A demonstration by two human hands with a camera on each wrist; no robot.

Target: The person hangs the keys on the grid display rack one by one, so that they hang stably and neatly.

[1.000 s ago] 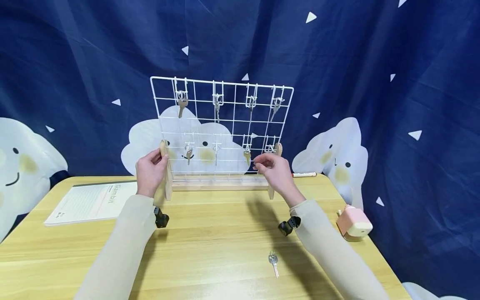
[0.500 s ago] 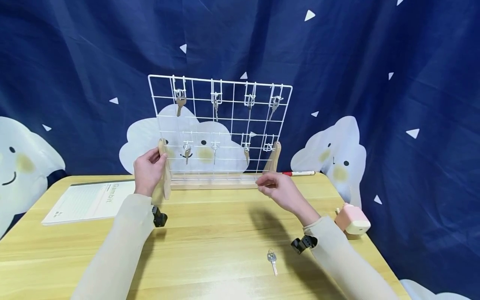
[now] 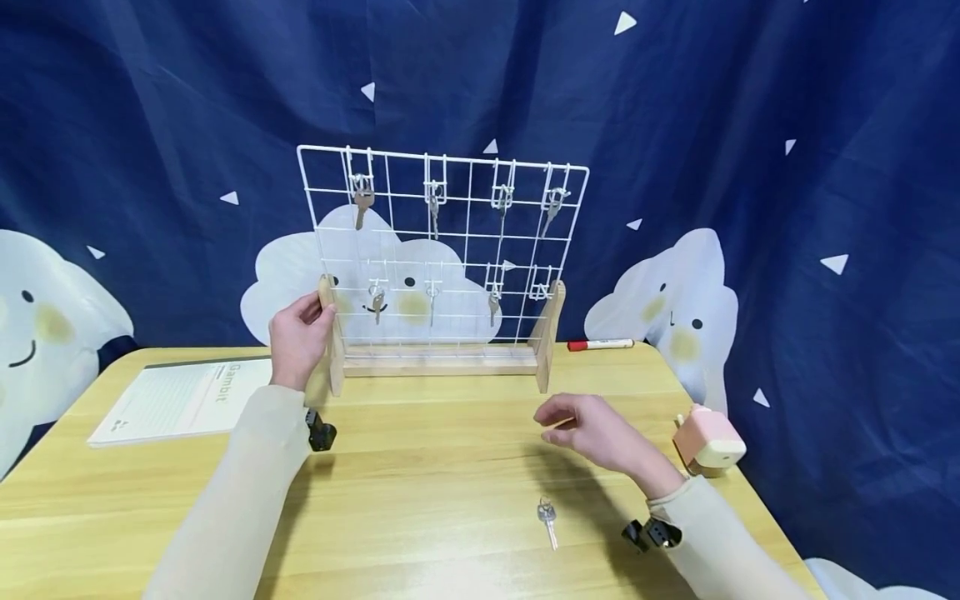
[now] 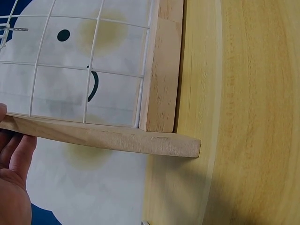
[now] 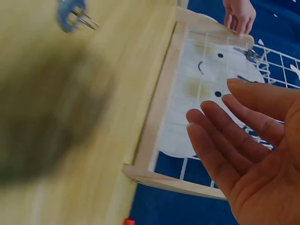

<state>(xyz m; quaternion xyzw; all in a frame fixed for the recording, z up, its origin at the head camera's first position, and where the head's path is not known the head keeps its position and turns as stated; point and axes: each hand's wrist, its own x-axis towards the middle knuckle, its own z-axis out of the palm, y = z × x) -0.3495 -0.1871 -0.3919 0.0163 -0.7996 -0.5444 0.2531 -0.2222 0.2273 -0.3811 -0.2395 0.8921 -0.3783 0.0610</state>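
My left hand (image 3: 298, 343) grips the left wooden upright (image 4: 117, 140) of a key rack, thumb on one side and fingers on the other. White wire grid (image 3: 517, 162) fills the rack, and keys such as the brown one (image 3: 363, 200) hang from hooks in two rows. Over the table, in front of the rack's right end, my right hand (image 3: 592, 429) is held with loosely bent fingers. The right wrist view shows its palm (image 5: 267, 187) holding nothing. Below that hand lies a silver key (image 3: 548, 523) with a ring, flat on the tabletop.
On the left of the wooden table (image 3: 420, 467) is a notebook (image 3: 187, 400). A red-capped marker (image 3: 603, 344) lies behind the rack's right side. Near the right edge stands a pink and cream object (image 3: 708, 442). A blue curtain (image 3: 480, 75) hangs behind.
My right hand has come away from the lower right of the grid, moving down and toward me, and its fingers have spread apart. The left hand stays on the upright.
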